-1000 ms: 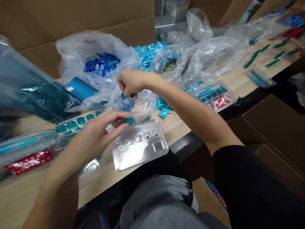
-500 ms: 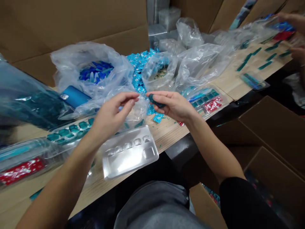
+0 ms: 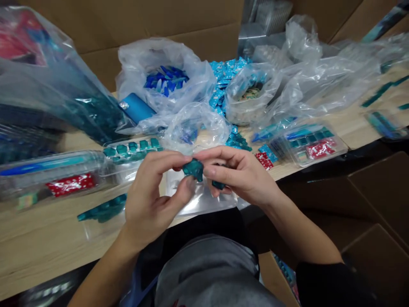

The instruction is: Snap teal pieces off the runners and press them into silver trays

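Observation:
Thumb and index finger of my left hand pinch a small translucent teal piece with an uneven outline. My right hand meets its right edge with the fingertips. In the curled fingers of the right hand sits another dark teal piece, partly hidden. Below both hands lies a clear plastic blister tray, its cavities mostly covered by the hands. To the left, another clear tray holds several teal pieces in its cavities. A long teal strip rests on the table by my left wrist.
Behind the hands stand an open bag of blue pieces, a small clear bag and a pile of light-blue packets. Filled blister packs with red dotted packets lie left and right. A blue cylinder leans beside the bags.
The view has swung left. My hands, apart before, have come together, and the left fingers now grip a teal piece. The blister tray is now largely behind the hands.

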Tool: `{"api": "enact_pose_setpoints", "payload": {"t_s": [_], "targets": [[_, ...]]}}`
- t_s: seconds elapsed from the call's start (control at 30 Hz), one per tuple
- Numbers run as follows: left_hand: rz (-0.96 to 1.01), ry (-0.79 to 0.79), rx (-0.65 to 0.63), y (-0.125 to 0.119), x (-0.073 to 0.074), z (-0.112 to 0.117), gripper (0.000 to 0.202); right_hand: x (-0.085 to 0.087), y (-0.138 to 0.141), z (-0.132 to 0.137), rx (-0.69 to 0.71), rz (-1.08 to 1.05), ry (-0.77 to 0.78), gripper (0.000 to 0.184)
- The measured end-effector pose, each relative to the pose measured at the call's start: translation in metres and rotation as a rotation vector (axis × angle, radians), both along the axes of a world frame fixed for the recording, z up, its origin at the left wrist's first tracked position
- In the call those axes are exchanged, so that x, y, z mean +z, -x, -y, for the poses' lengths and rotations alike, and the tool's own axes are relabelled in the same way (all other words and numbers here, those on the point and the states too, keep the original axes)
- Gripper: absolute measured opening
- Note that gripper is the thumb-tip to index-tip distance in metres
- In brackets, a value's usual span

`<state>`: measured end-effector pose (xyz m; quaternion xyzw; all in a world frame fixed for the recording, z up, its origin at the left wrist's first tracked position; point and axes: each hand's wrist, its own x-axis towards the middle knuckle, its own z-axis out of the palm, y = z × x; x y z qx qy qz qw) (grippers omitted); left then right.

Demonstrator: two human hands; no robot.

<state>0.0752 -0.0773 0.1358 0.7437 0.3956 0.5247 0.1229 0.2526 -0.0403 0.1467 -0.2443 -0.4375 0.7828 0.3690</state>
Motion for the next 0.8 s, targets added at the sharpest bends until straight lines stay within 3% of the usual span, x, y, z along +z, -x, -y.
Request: {"api": "enact_pose_setpoints", "payload": {"t_s": [0.17, 0.3, 0.43, 0.5, 0.57, 0.7, 0.8], "targets": [[0.112, 0.134, 0.008, 0.006, -0.004, 0.012, 0.034, -0.006, 0.01, 0.002, 0.039, 0.023, -0.093, 0.022], [0.097, 0.198, 0.116, 0.023, -0.02, 0.019, 0.042, -0.014, 0.015, 0.0, 0.041, 0.204, -0.199, 0.022], [0.34, 0.269, 0.344, 0.048, -0.039, 0.026, 0.037, -0.011, 0.022, -0.008, 0.028, 0.689, -0.687, 0.017], [0.386, 0.302, 0.439, 0.058, -0.046, 0.029, 0.025, -0.006, 0.031, -0.011, 0.141, 0.925, -0.92, 0.015], [0.359, 0.356, 0.453, 0.064, -0.051, 0.033, 0.018, 0.0, 0.044, -0.011, 0.303, 1.104, -1.041, 0.018], [0.265, 0.421, 0.41, 0.068, -0.057, 0.04, 0.017, 0.007, 0.073, -0.006, 0.491, 1.384, -1.119, 0.019], [0.184, 0.428, 0.353, 0.066, -0.056, 0.042, 0.02, 0.006, 0.08, -0.007, 0.483, 1.409, -1.031, 0.017]]}}
